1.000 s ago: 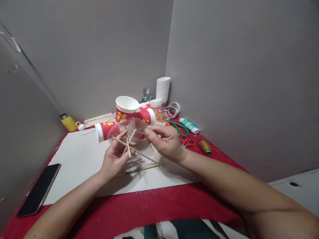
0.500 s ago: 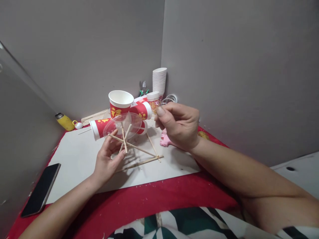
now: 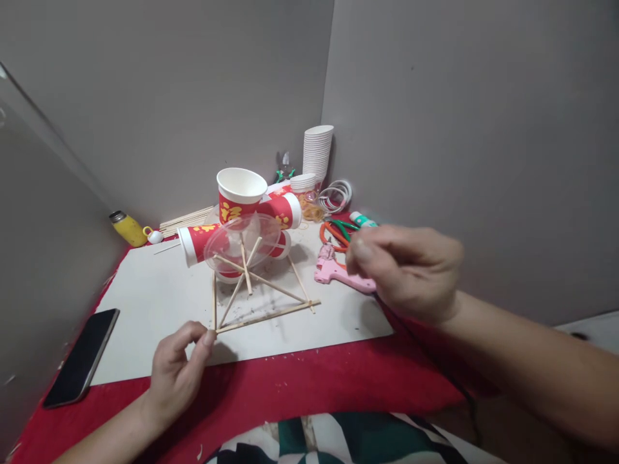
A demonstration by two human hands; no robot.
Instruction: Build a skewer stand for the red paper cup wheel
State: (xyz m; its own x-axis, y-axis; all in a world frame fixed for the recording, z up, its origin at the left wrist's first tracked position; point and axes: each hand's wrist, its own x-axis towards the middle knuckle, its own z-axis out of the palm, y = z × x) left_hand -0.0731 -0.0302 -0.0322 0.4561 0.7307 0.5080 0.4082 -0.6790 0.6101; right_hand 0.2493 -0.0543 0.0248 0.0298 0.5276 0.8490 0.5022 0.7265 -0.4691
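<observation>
A wheel-like model made of red paper cups, a clear plastic disc and a frame of thin wooden sticks stands on the white board. At the frame's near left corner, the thumb and forefinger of my left hand are pinched on the stick end. My right hand is raised to the right of the model with its fingers closed; whatever is in them is too small or hidden to make out. A pink hot glue gun lies on the board behind my right hand.
A phone lies at the left edge, with a yellow bottle behind it. Loose wooden sticks, stacked white cups, a coiled cable and orange-handled pliers sit at the back. Grey walls enclose the table.
My left hand has moved from the middle of the stick frame down to its near left corner. My right hand has moved right and down, away from the cups, uncovering the glue gun.
</observation>
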